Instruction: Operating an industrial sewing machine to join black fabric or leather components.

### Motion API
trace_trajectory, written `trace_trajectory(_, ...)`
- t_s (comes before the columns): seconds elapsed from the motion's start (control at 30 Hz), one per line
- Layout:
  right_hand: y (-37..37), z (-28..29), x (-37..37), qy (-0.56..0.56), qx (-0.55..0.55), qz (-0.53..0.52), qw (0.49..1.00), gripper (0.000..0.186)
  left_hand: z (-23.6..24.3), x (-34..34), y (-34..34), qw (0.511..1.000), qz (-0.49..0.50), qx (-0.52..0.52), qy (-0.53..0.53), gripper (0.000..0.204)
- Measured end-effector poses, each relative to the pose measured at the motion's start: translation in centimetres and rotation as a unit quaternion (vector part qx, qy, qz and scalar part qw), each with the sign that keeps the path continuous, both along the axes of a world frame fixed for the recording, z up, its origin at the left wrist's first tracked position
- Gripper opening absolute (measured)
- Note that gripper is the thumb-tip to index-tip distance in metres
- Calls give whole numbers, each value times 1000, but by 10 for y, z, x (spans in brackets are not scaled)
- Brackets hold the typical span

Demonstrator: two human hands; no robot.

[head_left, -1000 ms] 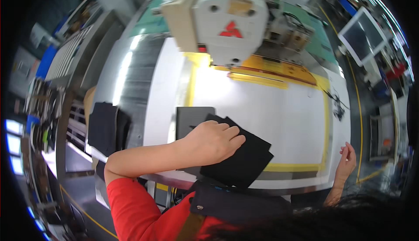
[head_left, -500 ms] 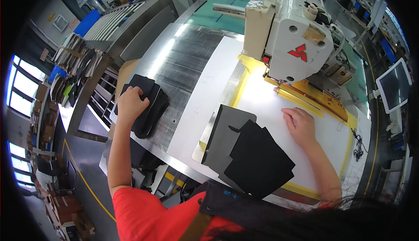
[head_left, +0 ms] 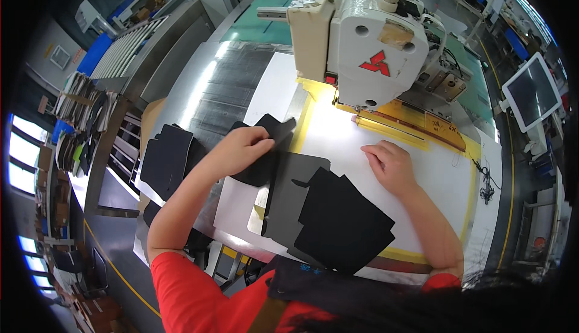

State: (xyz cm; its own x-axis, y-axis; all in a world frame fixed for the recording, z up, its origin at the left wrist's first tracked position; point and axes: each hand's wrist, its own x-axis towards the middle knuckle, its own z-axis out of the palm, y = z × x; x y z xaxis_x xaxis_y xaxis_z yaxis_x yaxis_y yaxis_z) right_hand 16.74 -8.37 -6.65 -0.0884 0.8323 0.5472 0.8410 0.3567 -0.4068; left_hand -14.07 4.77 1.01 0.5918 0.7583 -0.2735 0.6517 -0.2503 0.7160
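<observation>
The big white machine head (head_left: 380, 43) looms over the upper middle of the frame, the steel table (head_left: 208, 80) sweeping away left, the yellow-edged white sheet (head_left: 338, 140) bright below. And here's the change: the left hand (head_left: 244, 146), at the stack a moment ago, is now at centre-left with a black piece (head_left: 258, 170), so the load is off the stack and in transit! Fingers and thumb close on it; it's blurred, so whether that's one layer or several, I can't say. Lower centre, flat black pieces (head_left: 345, 224) overlap a grey panel (head_left: 282, 197), matte, straight-cut, notched at the edges. Left of frame, the black stack (head_left: 166, 158) sits dark and neat. Over the white sheet, the right hand (head_left: 389, 164) hangs loosely curled, nothing visible in it.
</observation>
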Motion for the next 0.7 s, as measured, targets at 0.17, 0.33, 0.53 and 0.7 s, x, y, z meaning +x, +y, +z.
trace_trajectory(0.17,-1,1,0,-3,21,11,1000,16,-18,48,24,995,-56,81,-29,23)
trace_trajectory(0.33,8,12,-6,-125,48,36,990,37,-25,70,67,965,-200,167,-11,30)
trace_trajectory(0.53,54,11,-35,-328,174,118,921,33,-25,80,100,951,-307,-24,20,26)
trace_trajectory(0.7,90,-10,-47,-287,69,162,942,21,-43,90,112,979,-150,127,-62,30)
